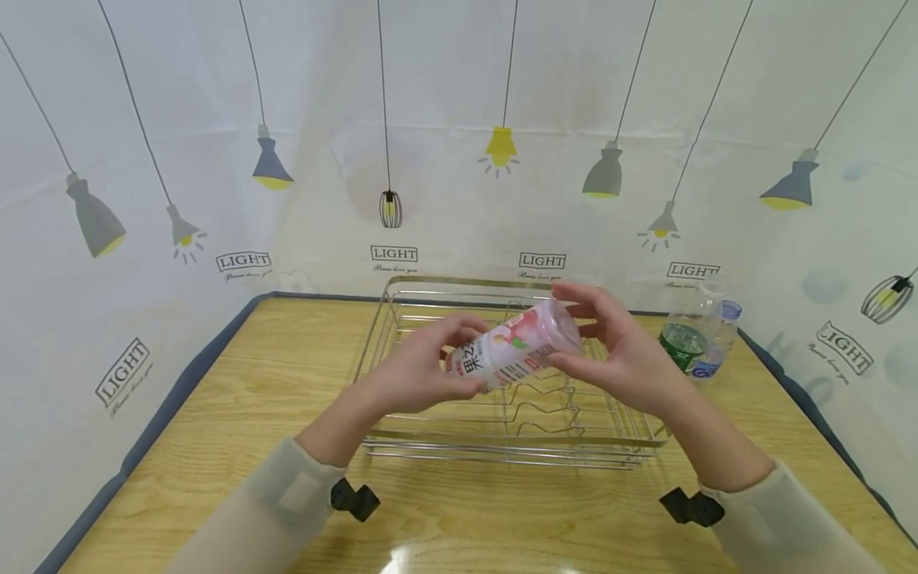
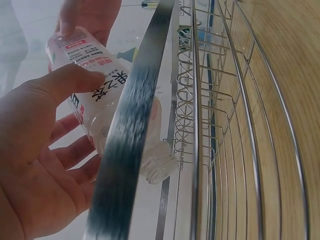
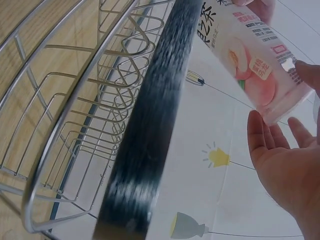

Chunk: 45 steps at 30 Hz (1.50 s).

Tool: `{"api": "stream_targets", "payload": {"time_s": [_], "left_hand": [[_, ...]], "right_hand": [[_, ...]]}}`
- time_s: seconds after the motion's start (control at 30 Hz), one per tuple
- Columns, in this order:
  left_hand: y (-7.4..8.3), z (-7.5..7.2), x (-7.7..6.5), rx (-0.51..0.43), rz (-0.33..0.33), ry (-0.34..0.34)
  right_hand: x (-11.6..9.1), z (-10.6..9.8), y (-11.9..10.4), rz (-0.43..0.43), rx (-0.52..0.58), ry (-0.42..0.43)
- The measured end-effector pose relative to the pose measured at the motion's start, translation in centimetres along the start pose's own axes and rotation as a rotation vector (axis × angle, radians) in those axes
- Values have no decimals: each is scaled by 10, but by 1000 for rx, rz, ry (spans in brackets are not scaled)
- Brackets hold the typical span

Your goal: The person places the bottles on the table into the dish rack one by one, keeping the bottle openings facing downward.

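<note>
A peach drink bottle (image 1: 519, 339) with a pink and white label is held at a tilt above a metal wire dish rack (image 1: 430, 437). Its base points up to the right, and its clear neck (image 2: 159, 162) shows in the left wrist view. My left hand (image 1: 423, 367) grips it near the neck end, thumb across the label and fingers behind. At the base end, my right hand (image 1: 624, 355) holds the bottle between thumb and fingertips; the right wrist view shows that thumb (image 3: 307, 74) at the label's edge.
Two clear bottles stand right of the rack, one with a green label (image 1: 683, 344) and one with a blue-purple label (image 1: 712, 363). The rack has wire dividers (image 1: 545, 414) and a flat metal rim. Behind the wooden table (image 1: 215, 446) hangs a lamp-print cloth (image 1: 445, 96).
</note>
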State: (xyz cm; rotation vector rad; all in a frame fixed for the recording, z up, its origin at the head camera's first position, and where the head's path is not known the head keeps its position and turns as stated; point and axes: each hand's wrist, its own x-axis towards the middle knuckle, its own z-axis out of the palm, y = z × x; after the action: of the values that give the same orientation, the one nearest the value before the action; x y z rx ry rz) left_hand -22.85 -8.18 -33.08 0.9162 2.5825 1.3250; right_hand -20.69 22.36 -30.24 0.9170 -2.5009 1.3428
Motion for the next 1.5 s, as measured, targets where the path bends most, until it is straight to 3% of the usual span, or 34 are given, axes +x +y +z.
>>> {"api": "stream_targets", "payload": {"time_s": [0.23,0.7,1.03,1.27,1.5], "left_hand": [[-9,0,1,-105,-27,13],[-5,4,0,-326,-76,7],[-9,10,2,-387,-58,-25],[-10,12,1,-400,-22,-46],[-9,12,1,-393,-35,-61]], "right_hand": [[0,-1,4,9,64,35],[5,13,7,73,97,-27],[16,29,8,139,138,-62],[24,40,7,142,237,-55],[27,44,5,132,248,-52]]}}
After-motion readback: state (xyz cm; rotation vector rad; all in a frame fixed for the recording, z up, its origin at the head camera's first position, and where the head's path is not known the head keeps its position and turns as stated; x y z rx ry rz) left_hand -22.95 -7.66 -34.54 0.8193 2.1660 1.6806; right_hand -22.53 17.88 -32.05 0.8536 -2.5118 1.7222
